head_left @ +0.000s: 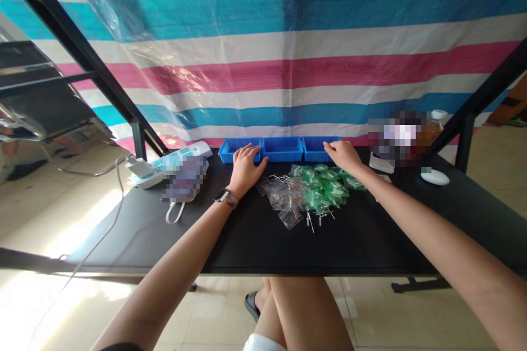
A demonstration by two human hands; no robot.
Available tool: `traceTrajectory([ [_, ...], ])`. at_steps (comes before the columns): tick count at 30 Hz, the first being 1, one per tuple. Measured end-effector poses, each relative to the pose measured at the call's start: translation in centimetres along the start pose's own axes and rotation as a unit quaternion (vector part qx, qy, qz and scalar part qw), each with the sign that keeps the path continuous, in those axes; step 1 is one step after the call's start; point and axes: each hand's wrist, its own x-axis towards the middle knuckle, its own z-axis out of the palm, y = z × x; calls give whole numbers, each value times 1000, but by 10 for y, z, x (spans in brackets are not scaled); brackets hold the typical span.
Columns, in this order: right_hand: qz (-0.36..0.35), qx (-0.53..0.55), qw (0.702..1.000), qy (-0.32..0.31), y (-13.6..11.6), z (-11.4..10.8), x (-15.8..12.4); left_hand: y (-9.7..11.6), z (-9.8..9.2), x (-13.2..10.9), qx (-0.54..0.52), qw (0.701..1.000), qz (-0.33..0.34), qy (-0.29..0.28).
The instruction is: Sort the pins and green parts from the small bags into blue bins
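Note:
Three blue plastic bins stand in a row at the back of the black table. My left hand (247,169) rests over the front and right side of the left bin (227,158), fingers extended and thumb apart. At the front rim of the right bin (313,156), my right hand (345,155) has its fingers bent over the edge, closed on it. Between them sits the middle bin (282,157). In front of the bins lies a pile of green plastic packets (327,189), clear plastic bags (288,197) and loose silver metal pins (310,221).
To the left lie a power strip (181,158) with a plugged-in white adapter (140,168) and a blurred flat object with a loop (176,214). A white mouse-shaped object (435,176) and blurred items are on the right. A striped sheet (263,44) hangs behind; black frame posts flank the table.

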Motion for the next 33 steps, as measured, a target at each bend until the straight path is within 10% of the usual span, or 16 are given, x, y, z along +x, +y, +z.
traceTrajectory([
  [26,-3,54,998,-17,11,-9,2,-4,4,4,-33,999,11,-25],
  [33,-29,-2,991,127,-2,-23,-12,7,-5,-2,-22,1000,16,-12],
])
